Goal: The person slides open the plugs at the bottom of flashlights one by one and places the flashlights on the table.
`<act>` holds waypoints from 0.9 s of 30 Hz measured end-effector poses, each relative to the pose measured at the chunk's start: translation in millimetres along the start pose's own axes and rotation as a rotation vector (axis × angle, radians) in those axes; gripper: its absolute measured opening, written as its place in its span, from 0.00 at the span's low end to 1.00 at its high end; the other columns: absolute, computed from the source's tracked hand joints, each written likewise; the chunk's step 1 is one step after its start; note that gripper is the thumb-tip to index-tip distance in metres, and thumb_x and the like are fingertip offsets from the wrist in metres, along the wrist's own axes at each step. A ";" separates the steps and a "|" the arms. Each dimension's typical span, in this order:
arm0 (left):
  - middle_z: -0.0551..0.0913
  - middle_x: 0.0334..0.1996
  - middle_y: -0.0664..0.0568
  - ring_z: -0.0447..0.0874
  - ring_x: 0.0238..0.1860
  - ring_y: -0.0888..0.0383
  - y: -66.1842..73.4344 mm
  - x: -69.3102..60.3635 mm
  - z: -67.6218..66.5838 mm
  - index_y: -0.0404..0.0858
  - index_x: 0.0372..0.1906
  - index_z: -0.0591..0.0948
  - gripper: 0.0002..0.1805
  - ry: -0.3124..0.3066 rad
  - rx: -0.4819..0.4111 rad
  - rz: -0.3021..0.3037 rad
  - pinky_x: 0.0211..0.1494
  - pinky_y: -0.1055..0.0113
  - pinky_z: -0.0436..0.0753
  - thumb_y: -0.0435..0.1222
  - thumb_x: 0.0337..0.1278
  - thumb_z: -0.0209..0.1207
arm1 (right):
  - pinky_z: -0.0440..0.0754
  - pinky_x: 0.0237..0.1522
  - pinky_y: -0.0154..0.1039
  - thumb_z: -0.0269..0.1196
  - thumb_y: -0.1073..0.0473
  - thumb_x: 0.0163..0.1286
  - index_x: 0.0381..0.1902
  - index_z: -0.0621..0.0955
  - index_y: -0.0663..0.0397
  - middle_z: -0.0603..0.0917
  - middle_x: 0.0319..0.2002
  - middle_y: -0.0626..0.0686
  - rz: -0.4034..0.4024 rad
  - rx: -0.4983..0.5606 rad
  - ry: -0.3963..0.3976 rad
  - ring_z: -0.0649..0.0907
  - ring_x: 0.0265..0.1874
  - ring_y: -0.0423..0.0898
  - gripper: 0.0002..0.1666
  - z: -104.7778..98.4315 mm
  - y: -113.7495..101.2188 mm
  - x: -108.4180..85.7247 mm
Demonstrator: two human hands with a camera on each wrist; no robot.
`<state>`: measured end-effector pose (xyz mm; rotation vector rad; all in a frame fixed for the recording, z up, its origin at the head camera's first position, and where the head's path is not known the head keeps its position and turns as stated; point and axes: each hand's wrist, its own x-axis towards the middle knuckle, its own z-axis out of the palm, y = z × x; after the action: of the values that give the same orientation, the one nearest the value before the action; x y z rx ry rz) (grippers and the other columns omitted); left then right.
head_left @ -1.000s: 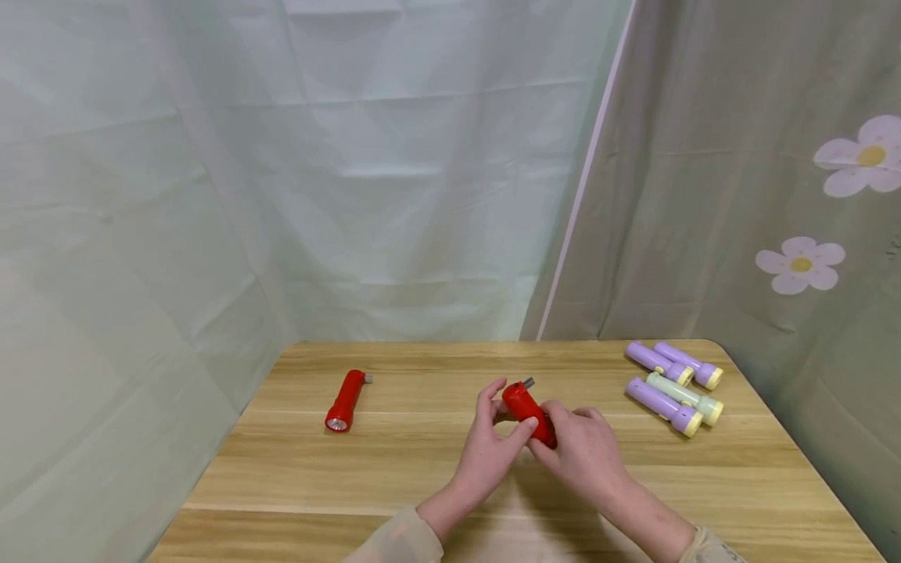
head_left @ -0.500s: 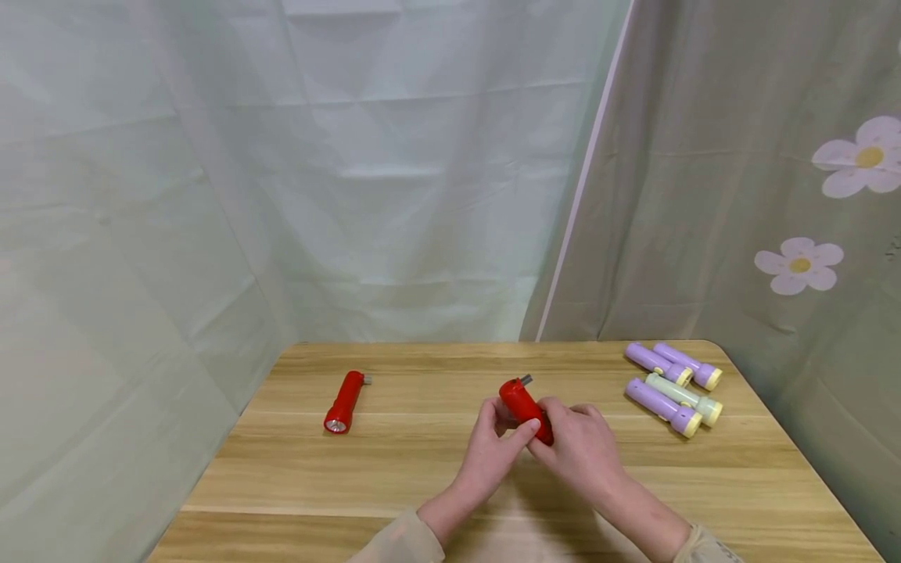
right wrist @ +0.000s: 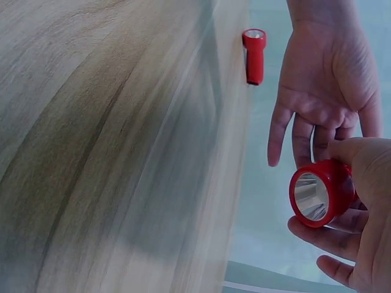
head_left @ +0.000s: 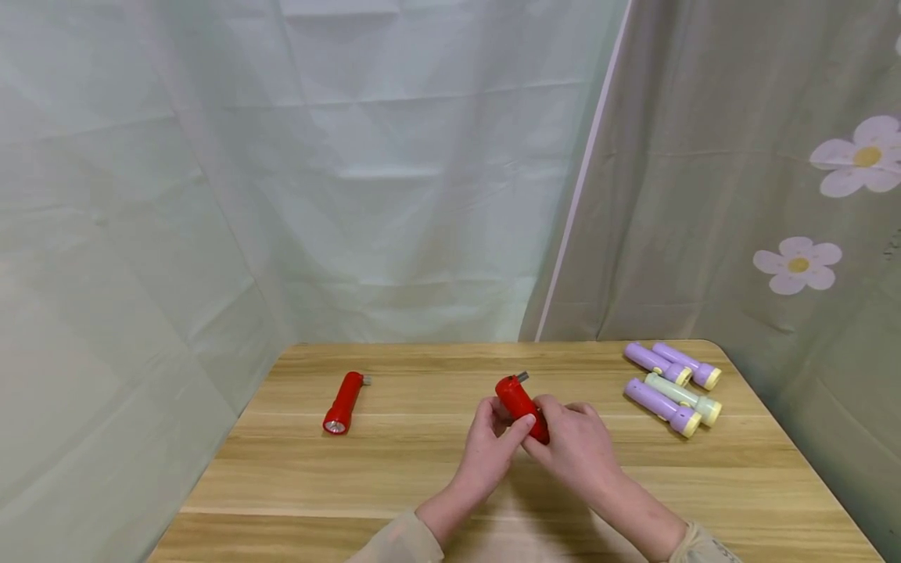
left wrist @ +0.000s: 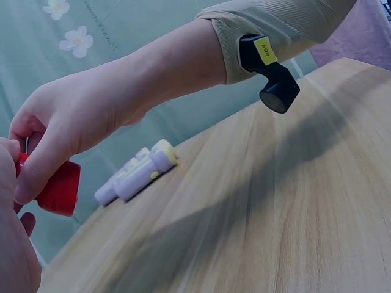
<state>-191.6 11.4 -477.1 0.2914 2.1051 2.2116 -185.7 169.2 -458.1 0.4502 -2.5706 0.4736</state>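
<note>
Holding a red torch point(head_left: 512, 396) above the bench point(head_left: 338, 477), roughly midway between its left and right edges, a person used both hands. Left hand point(head_left: 489, 448): pinching the barrel, thumb on top, fingers behind. Right hand point(head_left: 580, 447): gripping the head end, lens point(right wrist: 312, 196) exposed. Grey prong point(head_left: 522, 376) jutted from the upper end, toward the far edge. Second red torch point(head_left: 344, 400) lay near the left edge; three purple torches point(head_left: 655, 397) and a pale green torch point(head_left: 679, 392) lay near the far right corner. Chief risk, as judged: the barrel looked smooth, so both grips easing together could have dropped it, perhaps lens first. A slipping left thumb might have knocked the prong.
</note>
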 end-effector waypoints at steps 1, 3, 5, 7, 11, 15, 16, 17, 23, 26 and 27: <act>0.79 0.57 0.51 0.76 0.61 0.52 0.2 0.0 -0.4 0.40 0.61 0.69 0.26 0.001 -0.003 -0.004 0.66 0.53 0.75 0.46 0.67 0.65 | 0.78 0.52 0.52 0.74 0.45 0.58 0.42 0.81 0.49 0.81 0.21 0.39 -0.002 0.003 -0.004 0.78 0.20 0.39 0.21 0.0 -0.1 0.2; 0.79 0.57 0.51 0.76 0.60 0.52 0.3 0.4 -1.5 0.41 0.61 0.69 0.26 0.001 -0.011 -0.006 0.64 0.56 0.76 0.46 0.67 0.65 | 0.78 0.53 0.52 0.74 0.44 0.59 0.43 0.81 0.49 0.80 0.22 0.39 -0.009 0.010 -0.010 0.78 0.20 0.38 0.21 0.1 0.1 0.2; 0.79 0.57 0.50 0.76 0.59 0.52 0.4 1.0 -3.1 0.40 0.62 0.70 0.26 -0.001 -0.019 -0.005 0.62 0.58 0.78 0.45 0.67 0.65 | 0.77 0.54 0.53 0.74 0.43 0.59 0.44 0.81 0.49 0.81 0.23 0.38 -0.016 0.016 -0.016 0.78 0.21 0.38 0.23 0.2 0.4 0.1; 0.79 0.55 0.49 0.76 0.58 0.51 0.3 1.5 -5.2 0.40 0.62 0.70 0.26 0.000 -0.014 -0.003 0.59 0.60 0.79 0.45 0.68 0.65 | 0.77 0.55 0.53 0.74 0.41 0.59 0.47 0.81 0.49 0.82 0.25 0.39 -0.025 0.021 -0.024 0.78 0.23 0.38 0.26 0.1 0.7 -0.4; 0.80 0.52 0.48 0.77 0.55 0.51 0.4 2.8 -10.2 0.39 0.61 0.70 0.25 0.015 0.005 0.006 0.56 0.62 0.80 0.44 0.67 0.65 | 0.76 0.57 0.54 0.75 0.38 0.58 0.53 0.82 0.51 0.85 0.30 0.40 -0.040 0.036 -0.048 0.82 0.27 0.37 0.33 -1.4 0.8 -1.6; 0.81 0.49 0.48 0.79 0.54 0.51 -1.0 4.8 -15.9 0.38 0.59 0.71 0.24 0.041 0.019 0.018 0.56 0.61 0.78 0.43 0.67 0.66 | 0.74 0.60 0.55 0.74 0.36 0.59 0.58 0.81 0.53 0.88 0.34 0.43 -0.029 0.049 -0.081 0.85 0.33 0.39 0.37 -4.3 1.3 -3.0; 0.81 0.49 0.48 0.79 0.54 0.51 -1.5 5.3 -17.5 0.38 0.59 0.71 0.24 0.045 0.023 0.021 0.56 0.60 0.78 0.43 0.67 0.66 | 0.74 0.60 0.55 0.74 0.36 0.59 0.58 0.81 0.53 0.88 0.36 0.44 -0.024 0.050 -0.088 0.86 0.35 0.40 0.37 -5.1 1.6 -3.4; 0.82 0.48 0.48 0.80 0.53 0.51 -1.7 5.7 -19.0 0.38 0.59 0.71 0.24 0.047 0.028 0.021 0.56 0.60 0.78 0.44 0.67 0.66 | 0.73 0.61 0.56 0.74 0.36 0.59 0.59 0.81 0.53 0.88 0.38 0.44 -0.020 0.049 -0.096 0.86 0.36 0.41 0.38 -5.7 2.1 -3.8; 0.82 0.48 0.48 0.80 0.52 0.51 -4.0 6.9 -32.2 0.40 0.60 0.73 0.24 0.042 0.072 0.013 0.53 0.58 0.79 0.46 0.66 0.66 | 0.70 0.65 0.59 0.72 0.34 0.61 0.62 0.80 0.53 0.88 0.50 0.50 -0.047 0.031 -0.116 0.86 0.48 0.50 0.40 -8.4 6.5 -4.9; 0.82 0.47 0.48 0.79 0.52 0.51 -4.7 7.7 -41.4 0.40 0.60 0.74 0.24 0.052 0.108 0.004 0.56 0.55 0.78 0.46 0.66 0.67 | 0.68 0.67 0.61 0.71 0.34 0.62 0.63 0.80 0.53 0.86 0.54 0.52 -0.064 0.020 -0.117 0.84 0.54 0.53 0.41 -8.9 9.7 -5.1; 0.82 0.47 0.48 0.79 0.52 0.51 -4.5 8.0 -44.8 0.40 0.60 0.75 0.24 0.057 0.121 0.001 0.57 0.54 0.78 0.46 0.66 0.67 | 0.68 0.67 0.61 0.70 0.33 0.62 0.63 0.80 0.53 0.86 0.55 0.52 -0.069 0.015 -0.119 0.84 0.54 0.54 0.41 -9.0 11.1 -5.3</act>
<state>-208.1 -30.8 -482.7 0.2398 2.2732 2.1218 -182.1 183.9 -456.1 0.5864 -2.6563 0.4552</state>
